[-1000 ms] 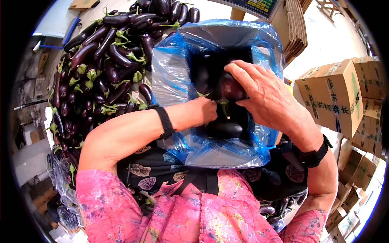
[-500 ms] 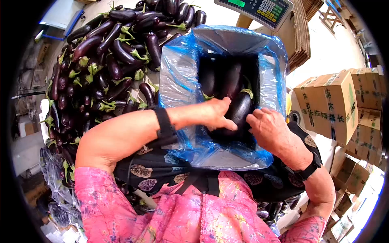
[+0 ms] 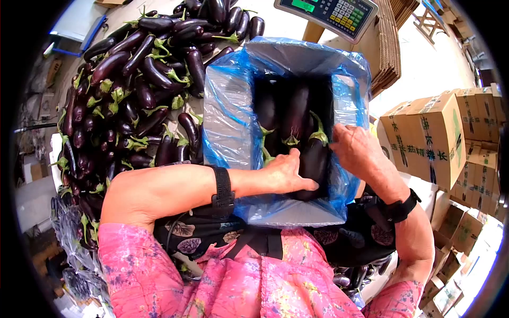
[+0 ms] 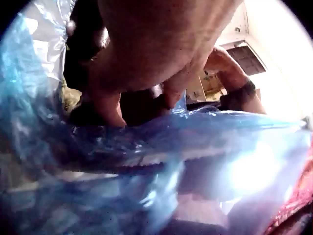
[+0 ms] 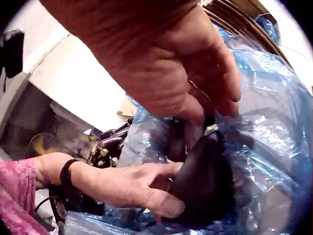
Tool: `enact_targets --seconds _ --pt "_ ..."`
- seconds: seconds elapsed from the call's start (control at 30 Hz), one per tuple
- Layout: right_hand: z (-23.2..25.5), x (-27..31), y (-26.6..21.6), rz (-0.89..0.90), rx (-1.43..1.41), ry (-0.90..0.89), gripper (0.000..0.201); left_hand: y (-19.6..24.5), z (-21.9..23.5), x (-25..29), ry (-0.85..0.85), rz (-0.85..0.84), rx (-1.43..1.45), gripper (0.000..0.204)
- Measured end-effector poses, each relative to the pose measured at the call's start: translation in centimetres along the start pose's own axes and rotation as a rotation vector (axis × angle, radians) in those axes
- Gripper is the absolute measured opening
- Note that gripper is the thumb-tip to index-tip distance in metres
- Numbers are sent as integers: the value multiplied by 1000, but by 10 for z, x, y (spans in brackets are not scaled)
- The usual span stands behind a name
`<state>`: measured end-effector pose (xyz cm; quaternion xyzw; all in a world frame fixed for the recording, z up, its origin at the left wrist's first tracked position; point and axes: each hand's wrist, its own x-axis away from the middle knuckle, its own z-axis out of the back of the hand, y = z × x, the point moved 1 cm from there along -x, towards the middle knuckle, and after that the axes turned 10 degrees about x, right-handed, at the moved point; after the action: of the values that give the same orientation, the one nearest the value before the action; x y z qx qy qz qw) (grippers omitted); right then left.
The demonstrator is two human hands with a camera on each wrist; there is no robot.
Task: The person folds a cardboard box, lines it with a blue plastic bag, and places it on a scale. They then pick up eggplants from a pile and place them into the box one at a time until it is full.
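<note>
A box lined with blue plastic film stands in front of me with several dark purple eggplants inside. My left hand reaches in over its left wall. Thumb and fingers of that hand lie on either side of the near end of an eggplant, holding it at the near right of the box. The eggplant's green cap points away from me. Beside the right inner wall, my right hand hovers by that cap, its fingers loosely bent and apart from the thumb. Deeper fingertips of the left hand are hidden.
A large pile of eggplants covers the table at left. A scale display stands beyond the box, with flat cardboard sheets beside it. Printed cartons are stacked at right. Crumpled clear plastic hangs at lower left.
The eggplant, earlier gripped by the right hand over the box, now lies inside at the near right. The right hand has drawn back to the wall; the left thumb has moved onto the eggplant.
</note>
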<state>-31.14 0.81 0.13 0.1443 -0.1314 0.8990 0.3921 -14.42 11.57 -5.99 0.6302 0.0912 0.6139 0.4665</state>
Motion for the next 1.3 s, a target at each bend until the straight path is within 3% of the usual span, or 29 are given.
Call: enact_targets --seconds 0.37,0.5,0.63,0.7,0.73,0.8,0.83,0.87,0.9,1.0,1.03,1.07,1.17,1.2,1.23,1.3 --pt "-5 8 -20 93 53 29 33 -5 5 -8 -87 -28 34 94" --pt "-10 6 -35 281 101 295 36 -19 4 -21 -64 -115 25 93" --pt "-19 2 -33 168 2 165 29 -9 1 -19 104 -77 117 92" --pt "-21 -6 -25 230 -2 134 23 -8 -8 -30 -42 -123 151 76" --pt "-16 -6 -27 193 -63 128 25 -9 -11 -31 9 -90 193 83" --pt "5 -2 -33 182 -159 174 30 17 15 -4 39 12 170 81" --pt "12 -2 -30 118 -240 188 31 20 40 4 -145 -87 179 80" --pt "24 -1 -31 -50 -352 123 29 28 63 16 -170 -154 33 80" --pt "26 -2 -24 -73 -476 225 28 38 87 29 -199 -218 -120 79" --pt "26 -5 -4 -149 -377 389 33 49 176 100 -101 -292 -267 74" --pt "21 -6 1 -164 -327 442 35 39 206 123 -49 -324 -277 73" --pt "18 -7 12 -183 -321 316 49 18 232 143 61 -316 -169 72" --pt "-13 -17 33 -187 -178 336 75 -76 276 194 409 -267 196 72" --pt "-11 -22 25 -271 -203 224 93 -115 276 203 486 -218 351 71" --pt "-19 -27 24 -289 -159 238 96 -155 271 207 558 -168 507 70" --pt "-41 -37 29 -332 -65 269 101 -244 249 198 699 -20 408 70"
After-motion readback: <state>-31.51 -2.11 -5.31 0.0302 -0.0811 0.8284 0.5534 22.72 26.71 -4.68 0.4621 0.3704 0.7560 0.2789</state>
